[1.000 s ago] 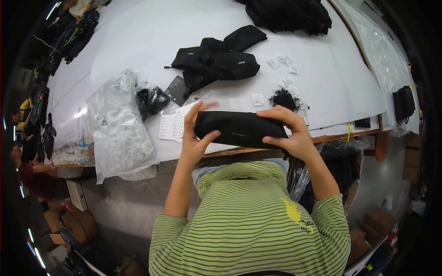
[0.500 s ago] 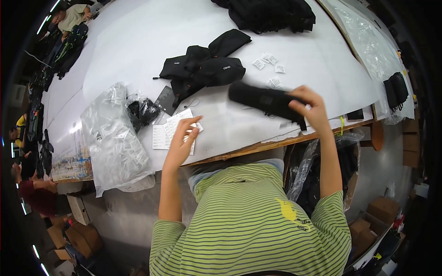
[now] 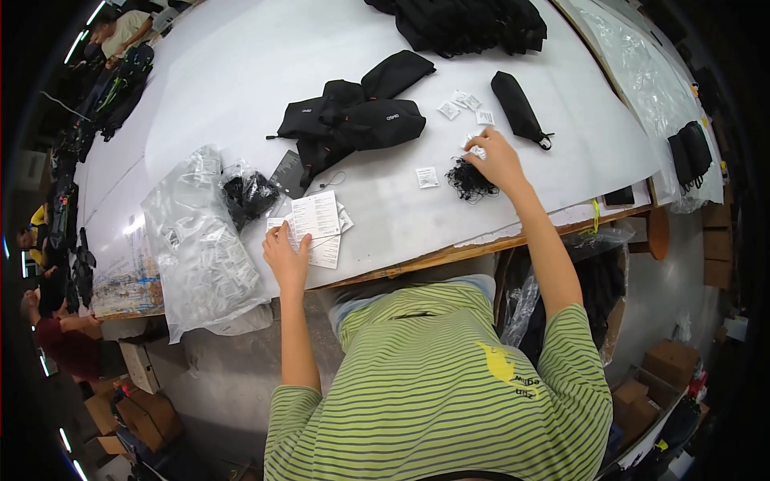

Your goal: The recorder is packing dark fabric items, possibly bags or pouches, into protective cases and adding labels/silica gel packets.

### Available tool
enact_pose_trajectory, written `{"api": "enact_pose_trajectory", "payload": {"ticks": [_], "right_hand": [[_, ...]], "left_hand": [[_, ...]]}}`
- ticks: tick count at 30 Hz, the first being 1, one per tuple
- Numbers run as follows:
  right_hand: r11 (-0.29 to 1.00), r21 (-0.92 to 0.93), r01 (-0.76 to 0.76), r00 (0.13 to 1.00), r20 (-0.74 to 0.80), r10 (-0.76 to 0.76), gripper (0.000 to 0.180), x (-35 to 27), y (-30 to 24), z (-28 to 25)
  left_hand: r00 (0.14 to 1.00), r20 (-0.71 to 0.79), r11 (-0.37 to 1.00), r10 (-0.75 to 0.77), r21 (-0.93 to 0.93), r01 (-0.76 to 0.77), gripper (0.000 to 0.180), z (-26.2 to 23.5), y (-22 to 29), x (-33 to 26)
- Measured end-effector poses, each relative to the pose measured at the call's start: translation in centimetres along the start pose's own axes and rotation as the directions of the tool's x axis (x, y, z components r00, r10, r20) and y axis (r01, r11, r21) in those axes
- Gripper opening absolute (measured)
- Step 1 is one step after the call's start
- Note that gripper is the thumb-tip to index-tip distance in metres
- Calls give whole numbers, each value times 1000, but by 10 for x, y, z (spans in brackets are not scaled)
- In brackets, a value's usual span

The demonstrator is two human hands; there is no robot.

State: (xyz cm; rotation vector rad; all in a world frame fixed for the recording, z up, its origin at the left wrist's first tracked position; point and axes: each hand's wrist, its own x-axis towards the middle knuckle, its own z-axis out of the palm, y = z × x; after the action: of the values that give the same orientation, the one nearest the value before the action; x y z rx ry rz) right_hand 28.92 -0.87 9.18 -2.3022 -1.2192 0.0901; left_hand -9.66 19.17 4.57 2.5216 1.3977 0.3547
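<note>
My left hand [image 3: 286, 255] rests at the near edge of a small stack of printed white leaflets [image 3: 315, 215], thumb and fingers apart. Over to the right, my right hand [image 3: 499, 163] has its fingers closed on a small white sachet [image 3: 478, 151]. Just below those fingers lies a tangle of thin black cords [image 3: 472, 181]. Another white sachet [image 3: 427, 177] lies to its left, with several more sachets [image 3: 459, 102] farther back. A long black pouch [image 3: 517, 107] with a cord loop at its near end lies beyond my right hand.
Several black pouches [image 3: 389, 124] lie piled mid-table, near a dark card [image 3: 288, 173]. A clear plastic bag [image 3: 196, 248] of white sachets sits left, beside a smaller bag of black items [image 3: 250, 195]. A black heap [image 3: 473, 28] is at the back. The wooden table edge [image 3: 433, 259] runs before me.
The black pouch in my right hand was laid down farther back on the right. That hand moved left to the sachets and cords, uncovering them. My left hand moved down and left onto the leaflets.
</note>
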Motion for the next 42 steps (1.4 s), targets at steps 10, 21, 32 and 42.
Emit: {"api": "enact_pose_trajectory", "payload": {"ticks": [10,21,32,42], "right_hand": [[997,-70,9,1000,10,-8,13,17,-24,-25],[925,363,-110,895,-369,251,13,3,-52,-89],[893,439,-96,832,-457,314,12,0,-67,-98],[621,780,-81,997,59,57,10,-59,-124,-41]], "left_hand": [[993,-92,997,-76,23,78,70,14,23,9],[980,-198,972,3,-228,-49,25,-10,46,26],[996,95,554,2,-829,78,47,-33,110,9],[984,120,424,131,-904,54,16,-51,158,-9]]}}
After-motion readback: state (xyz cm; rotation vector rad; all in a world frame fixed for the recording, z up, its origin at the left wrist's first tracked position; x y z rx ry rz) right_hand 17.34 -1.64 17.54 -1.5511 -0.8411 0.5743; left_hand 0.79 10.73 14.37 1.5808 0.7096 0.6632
